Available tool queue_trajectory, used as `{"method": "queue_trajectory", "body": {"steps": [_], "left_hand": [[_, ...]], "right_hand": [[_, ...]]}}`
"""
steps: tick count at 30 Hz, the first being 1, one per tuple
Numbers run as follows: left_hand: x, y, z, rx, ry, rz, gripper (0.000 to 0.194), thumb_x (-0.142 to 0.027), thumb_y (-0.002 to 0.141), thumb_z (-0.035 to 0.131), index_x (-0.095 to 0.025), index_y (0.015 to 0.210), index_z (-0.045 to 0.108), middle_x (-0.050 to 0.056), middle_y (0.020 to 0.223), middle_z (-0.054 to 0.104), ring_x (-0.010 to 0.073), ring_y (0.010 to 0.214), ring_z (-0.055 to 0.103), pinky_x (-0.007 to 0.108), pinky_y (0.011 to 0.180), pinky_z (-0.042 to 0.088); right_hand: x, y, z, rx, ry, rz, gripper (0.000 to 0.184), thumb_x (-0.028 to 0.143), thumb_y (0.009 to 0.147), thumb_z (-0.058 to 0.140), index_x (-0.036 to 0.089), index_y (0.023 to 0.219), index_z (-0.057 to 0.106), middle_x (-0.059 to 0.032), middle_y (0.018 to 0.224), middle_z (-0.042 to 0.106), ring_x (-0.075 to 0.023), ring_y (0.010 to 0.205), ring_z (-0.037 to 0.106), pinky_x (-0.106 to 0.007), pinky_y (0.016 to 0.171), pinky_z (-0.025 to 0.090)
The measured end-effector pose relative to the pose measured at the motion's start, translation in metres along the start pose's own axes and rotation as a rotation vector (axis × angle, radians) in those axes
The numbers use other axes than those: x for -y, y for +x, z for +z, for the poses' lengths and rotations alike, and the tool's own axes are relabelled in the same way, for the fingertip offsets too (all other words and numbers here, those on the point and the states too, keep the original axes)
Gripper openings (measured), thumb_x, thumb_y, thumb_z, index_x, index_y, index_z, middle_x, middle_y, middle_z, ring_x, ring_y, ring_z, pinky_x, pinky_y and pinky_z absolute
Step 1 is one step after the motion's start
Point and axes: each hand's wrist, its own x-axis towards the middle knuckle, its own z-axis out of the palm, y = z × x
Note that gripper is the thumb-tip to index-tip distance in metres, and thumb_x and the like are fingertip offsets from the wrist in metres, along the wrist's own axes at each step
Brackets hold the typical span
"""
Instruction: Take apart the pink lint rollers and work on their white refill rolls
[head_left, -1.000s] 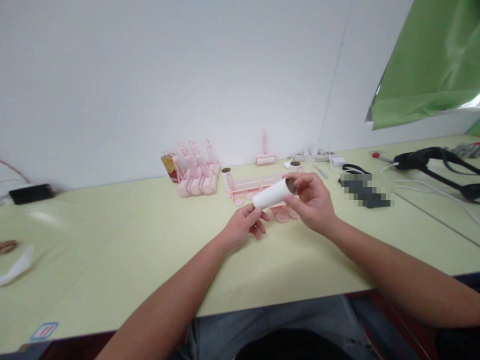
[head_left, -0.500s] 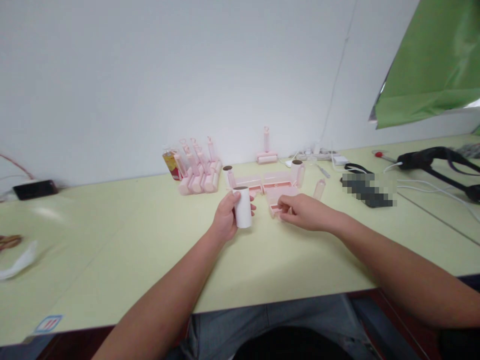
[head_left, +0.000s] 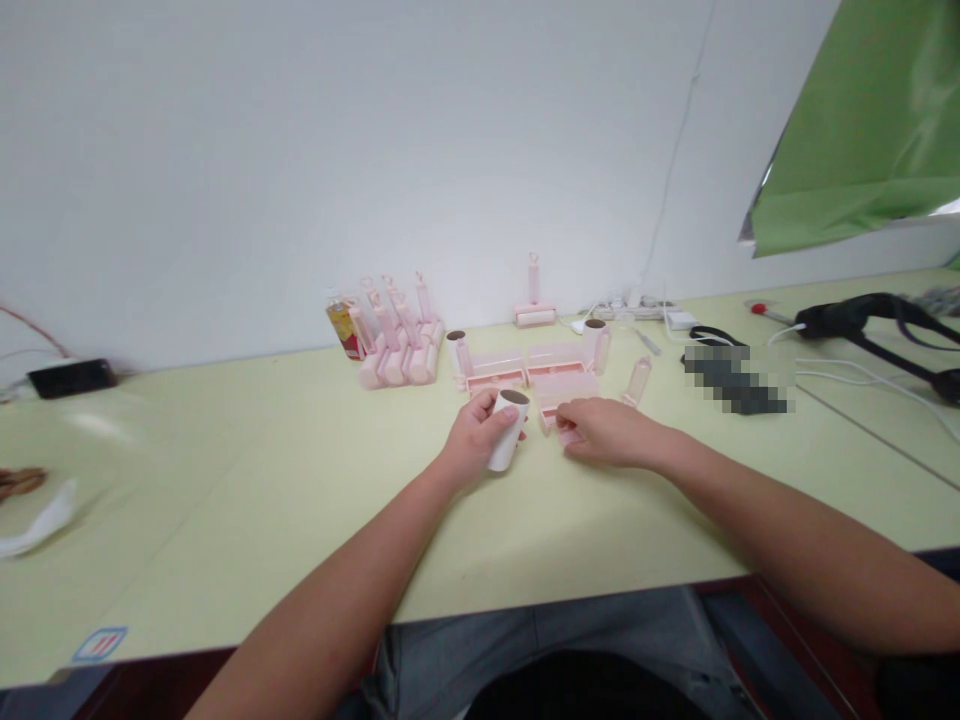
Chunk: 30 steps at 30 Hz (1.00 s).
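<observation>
My left hand (head_left: 474,437) is wrapped round a white lint roller refill (head_left: 507,440), tilted with its brown cardboard core facing up. My right hand (head_left: 607,432) is low over the table, fingers curled onto a small pink plastic piece (head_left: 571,437), mostly hidden beneath them. Just behind that hand lies an opened pink lint roller case (head_left: 564,386). A second pink case (head_left: 495,378) lies open to its left. Two more refills stand upright behind, one at left (head_left: 454,350) and one at right (head_left: 595,340). A loose pink handle (head_left: 639,380) rests right of my right hand.
Several assembled pink lint rollers (head_left: 401,360) stand in a group by the wall, a bottle (head_left: 345,330) behind them. Another lint roller (head_left: 535,312) stands alone. Cables, a power strip (head_left: 634,312), a black headset (head_left: 862,325) and a phone (head_left: 73,378) lie on the table.
The refill went from between both hands into my left hand alone, then moved slightly right and tilted. My right hand released it and came down onto the small pink parts.
</observation>
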Motion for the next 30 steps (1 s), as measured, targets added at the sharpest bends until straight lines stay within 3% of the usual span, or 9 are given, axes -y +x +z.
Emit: {"method": "queue_trajectory", "body": {"steps": [6, 16, 21, 26, 30], "left_hand": [[0.0009, -0.0033, 0.0047, 0.056, 0.089, 0.025, 0.045, -0.048, 0.075, 0.076, -0.015, 0.101, 0.059, 0.004, 0.087, 0.067, 0.0151, 0.068, 0.064, 0.025, 0.061, 0.046], [0.0032, -0.0032, 0.0038, 0.058, 0.127, 0.019, 0.045, -0.048, 0.075, 0.076, -0.015, 0.101, 0.059, 0.003, 0.082, 0.066, 0.0131, 0.065, 0.061, 0.023, 0.058, 0.041], [0.003, -0.0042, 0.0045, 0.069, 0.15, 0.015, 0.043, -0.047, 0.076, 0.076, -0.015, 0.099, 0.058, 0.002, 0.079, 0.065, 0.0117, 0.063, 0.059, 0.023, 0.058, 0.04], [0.0018, -0.0046, 0.0052, 0.07, 0.153, 0.013, 0.043, -0.046, 0.076, 0.076, -0.015, 0.099, 0.058, 0.002, 0.079, 0.065, 0.0125, 0.065, 0.059, 0.023, 0.059, 0.041], [0.002, -0.0044, 0.0052, 0.07, 0.154, 0.022, 0.042, -0.046, 0.075, 0.077, -0.016, 0.098, 0.059, 0.002, 0.079, 0.065, 0.0126, 0.065, 0.059, 0.023, 0.059, 0.041]], "right_hand": [[0.0029, 0.0009, 0.0075, 0.045, 0.019, 0.033, 0.015, 0.016, 0.079, 0.057, 0.018, 0.093, 0.063, -0.011, 0.103, 0.07, -0.0219, 0.085, 0.064, -0.027, 0.068, 0.036], [0.0017, -0.0015, 0.004, 0.089, 0.083, -0.022, 0.015, 0.015, 0.08, 0.055, 0.018, 0.091, 0.065, -0.0084, 0.09, 0.07, -0.0194, 0.077, 0.062, -0.025, 0.062, 0.035], [0.0012, -0.0032, -0.0001, 0.102, 0.114, -0.046, 0.017, 0.018, 0.077, 0.059, 0.019, 0.093, 0.064, -0.0065, 0.089, 0.068, -0.0187, 0.075, 0.06, -0.025, 0.06, 0.034], [0.0005, -0.0027, 0.0012, 0.037, 0.069, -0.008, 0.022, 0.028, 0.075, 0.066, 0.019, 0.094, 0.064, -0.0093, 0.1, 0.065, -0.0217, 0.084, 0.061, -0.027, 0.067, 0.037], [0.0016, -0.0021, 0.0049, 0.082, 0.048, -0.003, 0.021, 0.027, 0.075, 0.065, 0.018, 0.094, 0.063, -0.0093, 0.095, 0.067, -0.022, 0.083, 0.062, -0.027, 0.066, 0.037]]}}
